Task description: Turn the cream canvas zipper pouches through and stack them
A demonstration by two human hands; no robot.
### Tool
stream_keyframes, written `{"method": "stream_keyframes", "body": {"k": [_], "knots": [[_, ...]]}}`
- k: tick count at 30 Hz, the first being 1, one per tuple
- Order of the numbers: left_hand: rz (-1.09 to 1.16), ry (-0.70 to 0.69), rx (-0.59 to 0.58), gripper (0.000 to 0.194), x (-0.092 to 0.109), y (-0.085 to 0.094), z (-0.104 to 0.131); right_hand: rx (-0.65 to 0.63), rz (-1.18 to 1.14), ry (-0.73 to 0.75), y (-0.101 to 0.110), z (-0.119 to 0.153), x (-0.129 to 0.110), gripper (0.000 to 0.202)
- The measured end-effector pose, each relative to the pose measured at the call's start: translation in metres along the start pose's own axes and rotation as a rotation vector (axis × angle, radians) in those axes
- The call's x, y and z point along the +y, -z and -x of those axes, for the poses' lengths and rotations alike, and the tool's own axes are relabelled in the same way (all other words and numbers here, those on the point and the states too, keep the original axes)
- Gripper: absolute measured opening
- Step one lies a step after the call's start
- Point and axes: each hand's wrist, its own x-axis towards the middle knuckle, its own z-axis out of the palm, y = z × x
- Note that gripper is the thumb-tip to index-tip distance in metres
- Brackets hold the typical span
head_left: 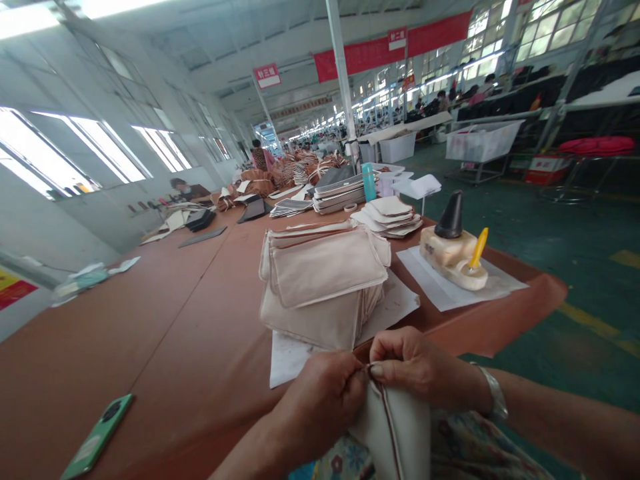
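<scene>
Between my two hands hangs a cream leather panel with a brown-edged seam running down its middle, over my lap. My left hand is closed on the panel's top edge, left of the seam. Thumb and fingers of my right hand pinch the same edge just right of the seam, close to the left fingers. Just beyond my hands, a stack of similar cream panels lies on white paper on the brown-covered table.
A glue pot with a black cone and a yellow-handled tool stands on paper at the right. A green phone lies at the lower left. More cream pieces, a blue bottle and a seated person are farther back.
</scene>
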Motion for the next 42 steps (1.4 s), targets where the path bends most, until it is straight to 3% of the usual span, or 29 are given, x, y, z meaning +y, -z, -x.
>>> {"method": "stream_keyframes", "body": {"k": [7,12,15,19,21,26,30,33,37,42], "knots": [[-0.620,-0.021,0.092,0.013,0.001,-0.019,0.000,0.022,-0.040,-0.077,0.000,0.000,0.000,0.018],[-0.782,-0.050,0.120,0.016,-0.002,-0.033,-0.002,0.016,-0.107,-0.104,-0.003,0.000,0.005,0.018],[-0.689,0.027,0.115,0.019,-0.006,-0.032,-0.005,0.014,-0.111,-0.132,-0.004,0.003,0.011,0.016],[-0.205,-0.005,0.157,0.015,-0.012,-0.021,-0.005,0.054,-0.119,-0.139,-0.001,0.007,0.014,0.018],[-0.090,-0.029,0.169,0.011,-0.015,-0.015,-0.003,0.051,-0.137,-0.152,0.001,0.008,0.013,0.018],[-0.260,-0.179,0.210,0.002,-0.017,-0.015,0.002,0.053,-0.195,-0.193,-0.002,0.010,0.006,0.023],[-0.600,-0.331,0.307,0.014,-0.018,-0.026,0.002,0.069,-0.276,-0.203,-0.006,0.013,0.008,0.027],[-0.700,-0.380,0.353,0.015,-0.018,-0.035,0.001,0.103,-0.298,-0.213,-0.009,0.014,0.014,0.027],[-0.639,-0.313,0.372,0.017,-0.017,-0.041,-0.001,0.089,-0.262,-0.182,-0.010,0.013,0.018,0.028],[-0.250,-0.230,0.289,0.014,-0.019,-0.031,-0.001,0.058,-0.261,-0.177,-0.008,0.013,0.012,0.028]]}}
